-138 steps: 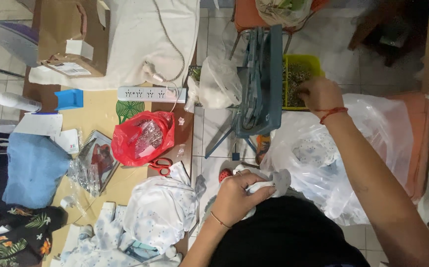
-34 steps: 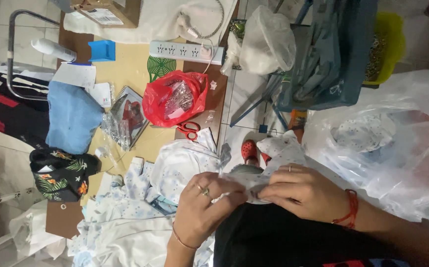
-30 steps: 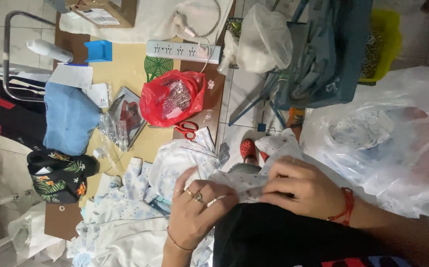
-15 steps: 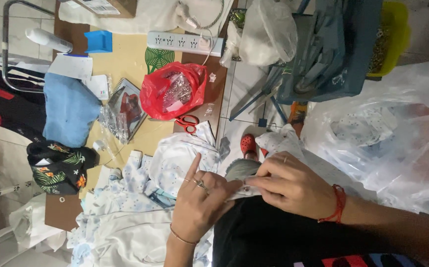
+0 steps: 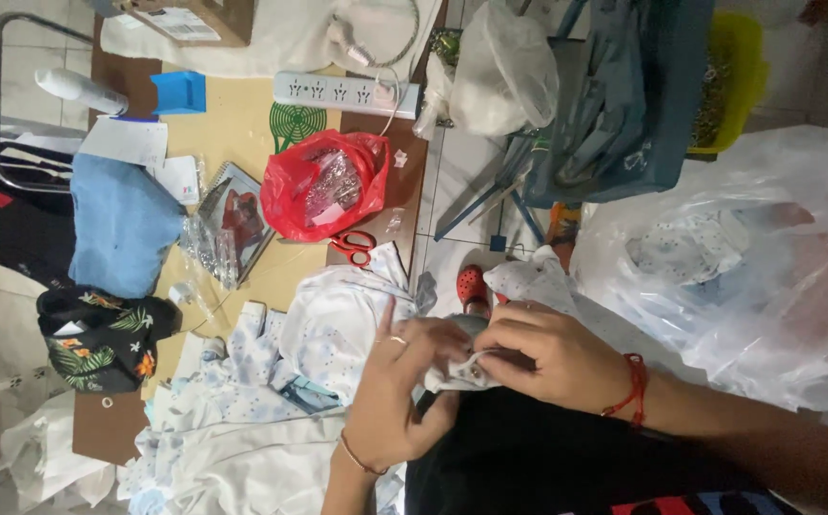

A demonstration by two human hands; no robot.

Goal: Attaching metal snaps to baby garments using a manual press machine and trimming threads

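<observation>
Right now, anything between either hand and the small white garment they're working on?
Nothing visible. The left hand and right hand both already grip the small white garment over the lap, fingers pinching its fabric directly. The pile of pale printed clothes lies beside the left hand, not between.

Red plastic bag (image 5: 323, 186) — blue folded cloth (image 5: 120, 224) — white dotted garment (image 5: 337, 319).
</observation>
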